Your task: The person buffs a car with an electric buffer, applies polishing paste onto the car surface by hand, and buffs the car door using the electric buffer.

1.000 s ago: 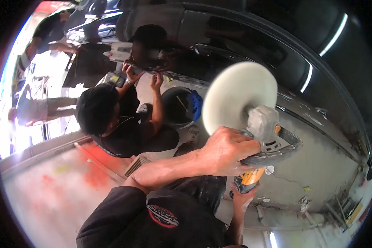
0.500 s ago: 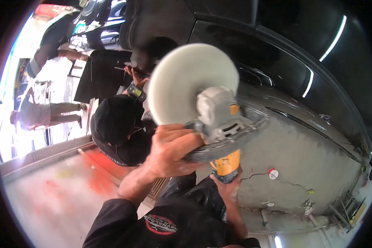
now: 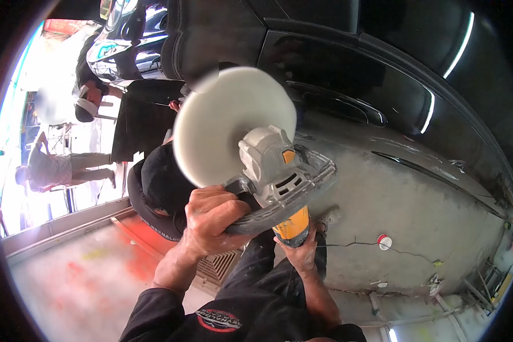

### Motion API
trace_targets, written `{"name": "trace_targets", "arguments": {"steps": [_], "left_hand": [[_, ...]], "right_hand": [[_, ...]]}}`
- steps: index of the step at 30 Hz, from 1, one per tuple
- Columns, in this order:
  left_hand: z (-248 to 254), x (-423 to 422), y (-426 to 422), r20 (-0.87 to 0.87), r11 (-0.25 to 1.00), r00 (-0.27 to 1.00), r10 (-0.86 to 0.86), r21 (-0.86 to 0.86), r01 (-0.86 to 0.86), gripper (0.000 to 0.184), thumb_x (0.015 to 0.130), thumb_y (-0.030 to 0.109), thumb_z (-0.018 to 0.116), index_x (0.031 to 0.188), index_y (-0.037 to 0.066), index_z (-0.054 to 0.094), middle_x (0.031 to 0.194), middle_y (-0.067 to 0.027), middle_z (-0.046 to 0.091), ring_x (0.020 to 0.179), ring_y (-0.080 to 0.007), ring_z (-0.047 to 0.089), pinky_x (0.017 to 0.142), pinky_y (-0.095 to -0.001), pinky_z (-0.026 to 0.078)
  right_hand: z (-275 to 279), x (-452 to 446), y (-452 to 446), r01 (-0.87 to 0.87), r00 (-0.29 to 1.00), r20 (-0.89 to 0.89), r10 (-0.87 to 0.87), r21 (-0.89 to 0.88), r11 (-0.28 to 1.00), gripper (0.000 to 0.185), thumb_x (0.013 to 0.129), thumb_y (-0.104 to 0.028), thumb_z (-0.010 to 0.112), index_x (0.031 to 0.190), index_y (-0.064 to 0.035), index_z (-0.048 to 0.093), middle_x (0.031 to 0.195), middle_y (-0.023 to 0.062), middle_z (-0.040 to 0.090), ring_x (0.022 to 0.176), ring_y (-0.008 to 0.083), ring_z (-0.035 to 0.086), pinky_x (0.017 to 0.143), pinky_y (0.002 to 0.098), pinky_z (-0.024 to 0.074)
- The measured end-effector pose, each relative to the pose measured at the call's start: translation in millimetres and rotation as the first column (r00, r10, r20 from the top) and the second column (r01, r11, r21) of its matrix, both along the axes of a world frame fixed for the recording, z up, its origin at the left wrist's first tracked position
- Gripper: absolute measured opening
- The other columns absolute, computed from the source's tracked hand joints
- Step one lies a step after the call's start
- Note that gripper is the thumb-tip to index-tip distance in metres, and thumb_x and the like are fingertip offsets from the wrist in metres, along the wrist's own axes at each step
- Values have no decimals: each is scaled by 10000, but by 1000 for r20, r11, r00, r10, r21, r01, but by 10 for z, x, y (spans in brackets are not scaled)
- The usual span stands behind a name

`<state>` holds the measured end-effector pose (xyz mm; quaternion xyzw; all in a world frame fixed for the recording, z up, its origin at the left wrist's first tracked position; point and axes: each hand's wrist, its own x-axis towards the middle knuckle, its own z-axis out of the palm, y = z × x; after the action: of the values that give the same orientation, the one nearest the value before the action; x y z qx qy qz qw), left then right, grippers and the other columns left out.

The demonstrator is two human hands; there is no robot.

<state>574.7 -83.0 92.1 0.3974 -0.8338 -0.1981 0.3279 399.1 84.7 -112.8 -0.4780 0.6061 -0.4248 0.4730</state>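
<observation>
- Just past the left hand (image 3: 214,219) is the polisher (image 3: 265,157), held up in the air by both hands, in front of the body. Its grey head (image 3: 262,151) is beyond the knuckles, up and to the right.
- The polisher's long side runs slantwise. The yellow body (image 3: 292,227) is at the right hand (image 3: 300,251), and the head tips away, up and left of it.
- The round white pad (image 3: 222,122) sits above the left hand. Its back is to us and its flat front faces away. Its rim looks blurry.
- Beyond both hands is the black car (image 3: 347,62). The pad hides a bit of it, so I cannot tell how near they are.
- Close by the left hand, on its left, is another person's black cap (image 3: 165,176). There is little room on that side.
- To the right of the right hand, the grey floor (image 3: 359,216) spreads wide, with a red and white cup (image 3: 385,242) on it.
- The left hand is curled in a fist around the black handle (image 3: 271,215), knuckles up, elbow bent.
- The right hand is lower, wrapped around the low end of the yellow body, its arm reaching up from below.
</observation>
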Motion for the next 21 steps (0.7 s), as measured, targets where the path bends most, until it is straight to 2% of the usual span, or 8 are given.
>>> {"name": "trace_targets", "arguments": {"steps": [4,7,8,10,12,17,21], "left_hand": [[-16,-55,7,23,999,999,-37,-9,37,302,551,158,809,737,52,596,565,-28,501,454,-208,495,455,-334,368],[60,-71,-22,50,996,995,-89,-26,91,316,544,218,773,742,47,596,574,-30,501,459,-203,502,457,-331,372],[69,-68,-20,84,994,993,-82,-64,88,340,556,289,736,749,47,597,577,-26,484,466,-197,509,460,-324,374],[115,-56,-36,120,993,988,-93,-63,102,345,566,308,726,757,50,599,576,-20,469,465,-190,505,459,-319,372],[99,-67,-69,124,990,988,-94,-94,106,356,576,333,709,768,55,596,569,-8,441,468,-178,500,461,-311,369],[26,34,-92,160,987,977,-144,-42,152,329,569,280,730,767,55,595,592,-10,478,485,-169,518,468,-311,371],[-71,39,-62,162,984,971,-174,-17,179,315,536,203,740,775,56,596,628,-12,507,496,-166,533,467,-312,373]], "right_hand": [[-90,-4,8,0,1000,-14,-1,-56,998,962,681,-211,923,1391,53,332,1198,242,623,1065,331,676,875,421,557],[-164,70,-51,11,1000,-21,-14,-131,991,971,677,-197,925,1398,47,322,1227,233,609,1095,345,656,901,429,544],[-180,111,-86,18,1000,-16,-20,-144,989,973,677,-194,925,1399,45,319,1238,231,603,1108,348,647,913,432,538],[-209,195,-151,36,999,16,-34,-127,991,974,678,-193,925,1399,43,315,1266,230,584,1143,352,624,947,444,519],[-305,230,-214,-21,996,-89,4,-193,981,964,685,-191,919,1399,36,312,1282,236,565,1165,354,605,968,456,502],[-463,358,-265,-53,998,-37,46,-206,977,955,704,-185,903,1410,19,293,1291,236,548,1184,361,583,989,465,477],[-749,479,-122,-118,989,-114,96,-204,972,888,775,-211,845,1419,15,277,1287,230,549,1175,384,580,989,464,465]]}}
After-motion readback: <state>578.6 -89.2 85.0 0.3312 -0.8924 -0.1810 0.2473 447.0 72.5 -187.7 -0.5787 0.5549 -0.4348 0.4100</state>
